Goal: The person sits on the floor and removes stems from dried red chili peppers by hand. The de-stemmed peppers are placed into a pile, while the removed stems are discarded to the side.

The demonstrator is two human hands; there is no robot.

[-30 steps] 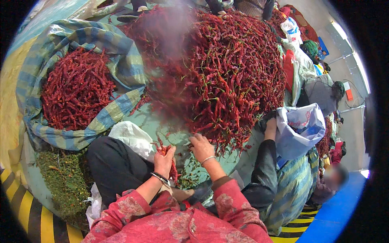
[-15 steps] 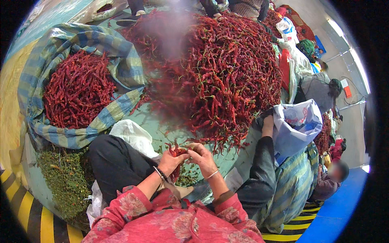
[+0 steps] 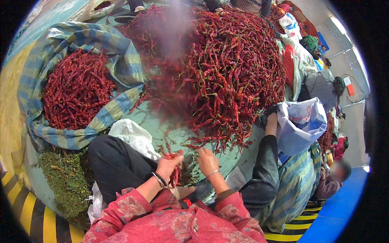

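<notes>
Deep red chillies are heaping beside a blue-and-green striped cloth, green stems are lying near yellow-and-black floor stripes, and pink floral sleeves are showing.

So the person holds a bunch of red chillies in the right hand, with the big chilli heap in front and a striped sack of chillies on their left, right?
Not quite. The head view shows the bunch of red chillies in the left hand; the right hand is beside it. The big chilli heap and the striped sack are as you say.
</notes>
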